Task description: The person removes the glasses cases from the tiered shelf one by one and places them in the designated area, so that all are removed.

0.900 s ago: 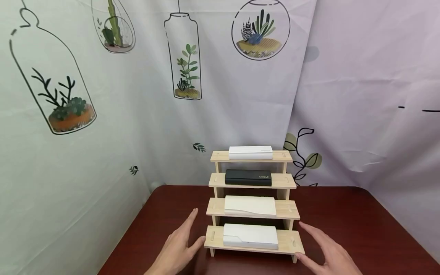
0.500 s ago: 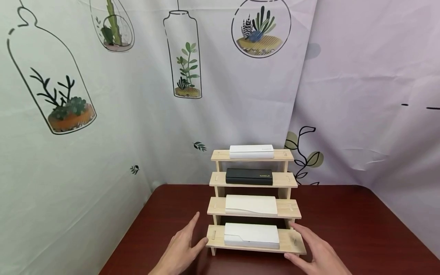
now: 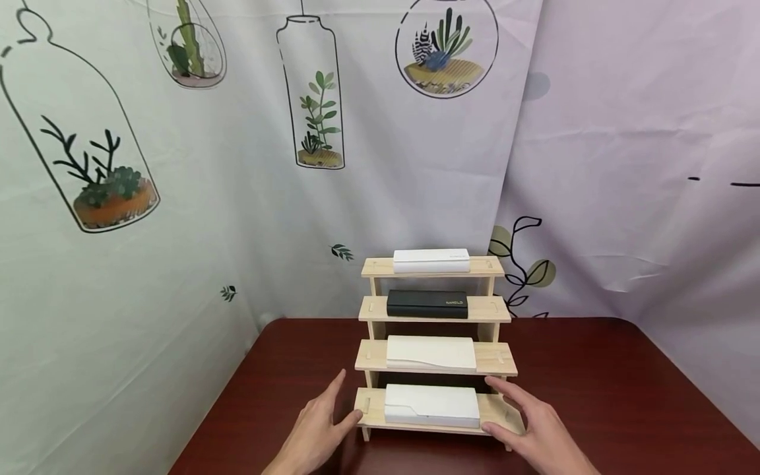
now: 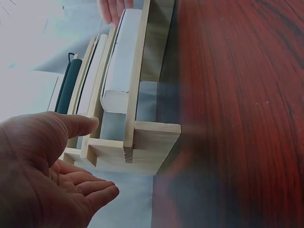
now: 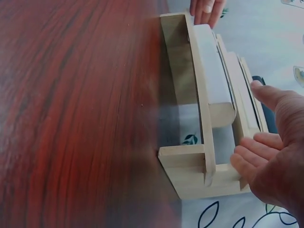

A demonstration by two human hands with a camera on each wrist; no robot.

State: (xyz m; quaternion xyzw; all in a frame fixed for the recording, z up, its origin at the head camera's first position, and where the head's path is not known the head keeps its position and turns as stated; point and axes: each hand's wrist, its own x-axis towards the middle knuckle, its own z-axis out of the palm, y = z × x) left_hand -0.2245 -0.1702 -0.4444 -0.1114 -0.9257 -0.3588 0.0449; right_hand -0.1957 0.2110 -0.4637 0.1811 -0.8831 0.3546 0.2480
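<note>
A four-tier light wooden stepped stand [image 3: 368, 402] carries one long slim box on each tier. On the lowest tier lies a white box [image 3: 431, 404] with a stepped line on its flap. Above it come an off-white box [image 3: 431, 352] with a curved flap, a black box [image 3: 427, 304] with small gold lettering, and a white box [image 3: 431, 260] on top. My left hand [image 3: 317, 425] is beside the lowest tier's left end, fingers extended, holding nothing. Over that tier's right end, my right hand [image 3: 537, 425] has its thumb and fingers spread close to the lowest box, also holding nothing.
The stand rests on a dark red wood-grain table [image 3: 297, 369] with rounded far corners. Behind and beside it hangs a pale fabric backdrop [image 3: 380, 165] printed with plants in glass jars.
My right hand has moved left, from beside the stand to over the lowest tier's right end. My left hand has shifted slightly right. The boxes stay in place on the stand.
</note>
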